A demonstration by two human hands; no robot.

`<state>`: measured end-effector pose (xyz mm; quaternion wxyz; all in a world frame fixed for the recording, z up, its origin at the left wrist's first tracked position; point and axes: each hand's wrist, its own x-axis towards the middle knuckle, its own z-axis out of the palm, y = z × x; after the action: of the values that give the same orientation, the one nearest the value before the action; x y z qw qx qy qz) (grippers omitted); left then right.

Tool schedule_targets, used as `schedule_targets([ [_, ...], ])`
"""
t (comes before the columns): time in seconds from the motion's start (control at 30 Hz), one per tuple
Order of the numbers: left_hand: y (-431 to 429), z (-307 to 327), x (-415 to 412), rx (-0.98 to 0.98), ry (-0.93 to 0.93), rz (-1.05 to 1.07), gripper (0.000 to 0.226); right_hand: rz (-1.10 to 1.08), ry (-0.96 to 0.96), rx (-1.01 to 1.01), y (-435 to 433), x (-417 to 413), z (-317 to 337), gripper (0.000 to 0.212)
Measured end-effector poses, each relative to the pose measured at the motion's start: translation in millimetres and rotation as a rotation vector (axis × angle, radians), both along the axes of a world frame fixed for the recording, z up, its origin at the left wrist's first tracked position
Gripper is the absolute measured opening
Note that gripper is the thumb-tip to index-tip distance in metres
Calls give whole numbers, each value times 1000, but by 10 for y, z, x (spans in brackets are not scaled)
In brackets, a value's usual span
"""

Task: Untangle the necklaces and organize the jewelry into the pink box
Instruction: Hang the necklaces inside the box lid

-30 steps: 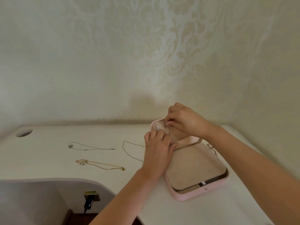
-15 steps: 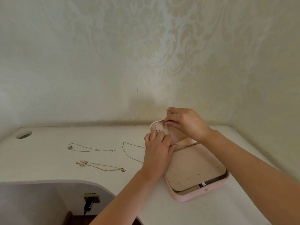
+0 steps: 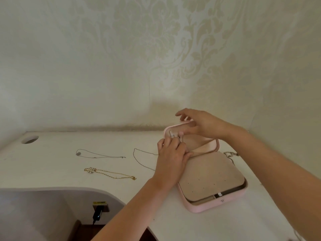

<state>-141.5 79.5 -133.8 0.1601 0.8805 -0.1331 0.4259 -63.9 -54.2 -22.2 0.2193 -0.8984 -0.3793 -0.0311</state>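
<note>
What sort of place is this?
Likely a room at home, perhaps a bedroom corner: damask wallpaper, a white desk with a cable hole, and a pink jewelry box beside loose necklaces.

Worn on the head, above the near edge of the white desk with a curved cut-out [image 3: 52, 167], a little right of that cut-out. Faces forward and down toward the far edge, with cream damask-patterned wallpaper [image 3: 121, 58] filling the upper half. Wide-angle, bending the far edge and taking in the round cable hole [image 3: 29, 140] at the far left corner. Within arm's reach of the open pink rounded-square jewellery box [image 3: 217, 206], just right of centre, with left hand [image 3: 171, 159] and right hand [image 3: 205, 126] reaching in from the bottom. Near enough to show the thin silver chain necklace [image 3: 145, 151] as a line, not its links. One view only.
</note>
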Motion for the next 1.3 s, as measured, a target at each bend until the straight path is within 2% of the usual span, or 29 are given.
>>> schedule_targets([
  [0.07, 0, -1, 0, -2, 2, -6, 29, 7, 43, -85, -12, 36, 12, 40],
  [0.27, -4, 10, 6, 31, -11, -6, 31, -26, 118, -23, 13, 16, 80, 20],
  [0.37, -11, 15, 2, 28, -23, -17, 31, -40, 94, -17, 42, -3, 85, 13],
  [0.53, -16, -2, -6, 19, 7, -20, 32, -57, 64, -118, 93, -19, 129, 19],
  [0.67, -23, -2, -13, 8, 93, 7, 32, -112, 83, -145, 81, -30, 90, 16],
  [0.8, -4, 11, -80, -29, 141, -4, 32, -218, -30, -223, 80, -58, -201, 28],
  [0.93, 108, -18, -245, -109, 172, -66, 21, -205, -40, -86, 11, -299, -518, 39],
  [1.03, 373, -90, -447, -90, 196, -83, 12, -163, -97, -60, -39, -492, -664, 34],
  [1.1, 609, -110, -596, -115, 215, -32, 12, -146, -79, -66, -59, -569, -695, 24],
  [1.3, 1394, -93, -950, -245, 393, 147, 13, -198, -3, -20, -80, -706, -722, 28],
])
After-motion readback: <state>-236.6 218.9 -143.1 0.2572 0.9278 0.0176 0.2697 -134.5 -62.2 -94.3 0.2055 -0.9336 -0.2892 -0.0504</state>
